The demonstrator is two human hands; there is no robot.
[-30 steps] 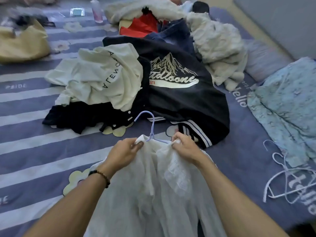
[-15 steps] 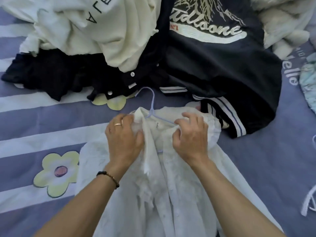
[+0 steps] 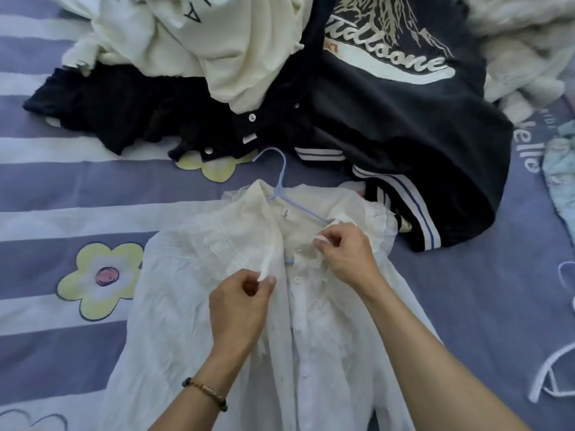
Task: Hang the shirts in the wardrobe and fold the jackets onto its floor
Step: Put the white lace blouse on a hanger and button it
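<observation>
On the purple-and-white striped bed (image 3: pixel 46 188), a sheer white lace button-front shirt (image 3: pixel 174 306) lies flat with a pale blue wire hanger (image 3: pixel 281 181) already threaded inside its collar, the hook pointing away from the person. The task looks to be at an early stage: this shirt is on its hanger but not yet closed or carried to the wardrobe, which is out of view. Beyond it, a black varsity jacket with a white mountain print (image 3: pixel 404 113) lies unfolded, partly under a crumpled cream sweatshirt (image 3: pixel 217 48). A spare white hanger (image 3: pixel 547 368) waits at the right edge.

The left hand (image 3: pixel 239 309) has its grip pinched shut on the shirt's left front edge below the collar; the right hand (image 3: pixel 348 253) pinches the opposite edge just beside the hanger's arm. The placket's buttons lie between the two grips.
</observation>
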